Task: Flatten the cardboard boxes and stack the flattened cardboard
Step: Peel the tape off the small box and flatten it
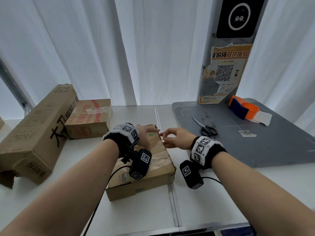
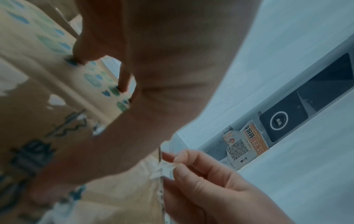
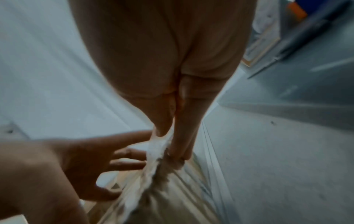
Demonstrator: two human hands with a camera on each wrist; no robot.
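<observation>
under both hands (image 1: 144, 133) the box (image 1: 144, 174) is kept on the table (image 1: 213, 201). it is pressed down by the left hand, fingers (image 2: 122, 81) spread flat on its top, likely so it cannot slide. at its far right edge a strip of tape (image 2: 162, 168) is pinched between thumb and fingers of the right hand (image 1: 175, 137), seemingly to peel the seam open. two more boxes (image 1: 88, 118) lie left of the left hand, unflattened; scissors (image 1: 205, 127) lie unused beyond the right.
</observation>
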